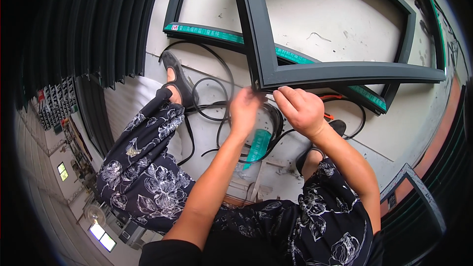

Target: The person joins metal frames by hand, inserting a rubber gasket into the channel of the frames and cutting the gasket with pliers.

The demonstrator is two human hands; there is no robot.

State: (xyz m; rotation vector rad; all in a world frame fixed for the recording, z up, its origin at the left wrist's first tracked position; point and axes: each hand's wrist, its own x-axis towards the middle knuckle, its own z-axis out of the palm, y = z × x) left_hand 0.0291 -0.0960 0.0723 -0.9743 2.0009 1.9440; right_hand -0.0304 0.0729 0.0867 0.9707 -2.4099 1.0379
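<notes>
At picture centre, a worker's left hand [245, 111], its grip too blurred to tell, sits just below the corner of a dark grey window frame [269, 71]; beside it, the right hand [301, 112] curls closed against the lower rail, which stretches toward the right edge.

One left hand [245, 111] and one right hand [301, 108] make two at the grip. Just beyond it are two large dark frames, an upper frame [345, 73] and a lower frame [207, 33]; one smaller frame [423, 192] is well to its right. Two shoes: the left shoe [182, 86] left of the grip, the right shoe [337, 127] right. Below it, one green tape scrap [258, 145]; black strips [281, 120] overlap there, probably several. Far left: one fan [93, 213].
</notes>
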